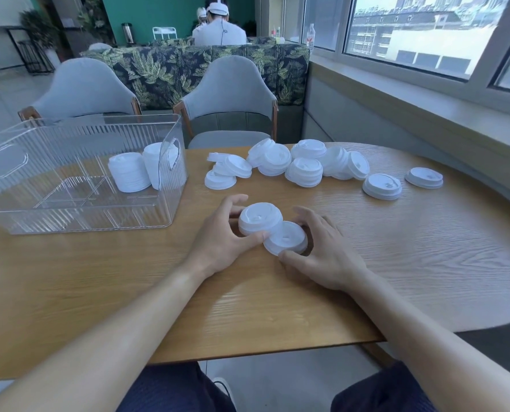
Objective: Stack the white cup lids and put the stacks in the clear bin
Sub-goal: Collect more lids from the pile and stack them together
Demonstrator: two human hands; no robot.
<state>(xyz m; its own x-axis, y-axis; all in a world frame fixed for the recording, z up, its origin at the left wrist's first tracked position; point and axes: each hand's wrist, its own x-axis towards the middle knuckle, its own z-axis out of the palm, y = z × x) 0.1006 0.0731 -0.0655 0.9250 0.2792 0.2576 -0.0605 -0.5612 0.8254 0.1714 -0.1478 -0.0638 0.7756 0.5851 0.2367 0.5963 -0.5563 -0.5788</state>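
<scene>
My left hand [218, 242] grips a short stack of white lids [259, 219] near the middle of the wooden table, thumb at its front and fingers curled behind it. My right hand [325, 254] holds a second white lid [286, 237] that leans against that stack, thumb under its front rim and fingers over its far side. Several loose lids [304, 171] lie scattered across the far side of the table. The clear bin [69, 215] stands at the left, with two lid stacks [129, 173] in its right end.
The wooden table [129, 278] has a rounded right end and a near edge just above my knees. Two grey chairs [230, 93] stand behind it, and a window ledge [426, 96] runs along the right. A person sits far back.
</scene>
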